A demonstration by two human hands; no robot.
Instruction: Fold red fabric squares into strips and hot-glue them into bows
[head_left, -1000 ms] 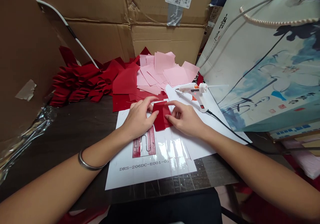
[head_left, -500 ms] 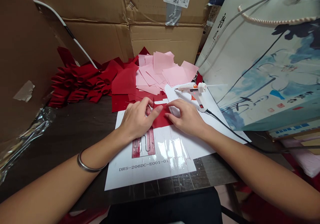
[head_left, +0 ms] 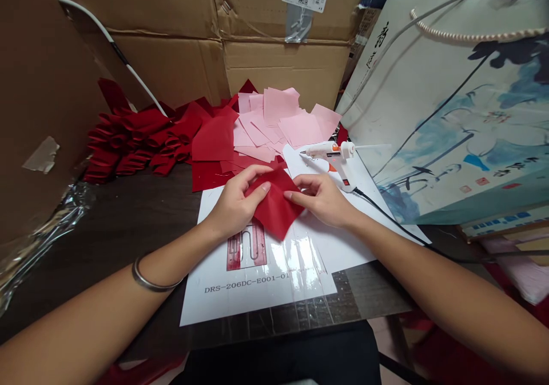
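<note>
Between my hands is a square sheet of red paper or fabric (head_left: 278,207), turned with one corner toward me and slightly creased down its middle. My left hand (head_left: 242,202) pinches its left side, thumb on top. On the opposite side my right hand (head_left: 323,199) grips it between thumb and curled fingers. Below lies a white printed sheet (head_left: 253,305) with a dark red picture on it. A white glue gun (head_left: 338,153) rests just beyond my right hand, on white paper (head_left: 360,247).
Pink squares (head_left: 295,122) and flat red squares (head_left: 214,139) are piled at the back. Folded red pieces (head_left: 141,139) are heaped at the left. Cardboard (head_left: 283,70) walls the back, and a painted paper bag (head_left: 450,110) stands at the right. The glue gun's black cord (head_left: 386,219) trails right.
The red square has been lifted and turned so that a corner points toward me. Both hands have closed on its sides. The glue gun and piles have stayed in place.
</note>
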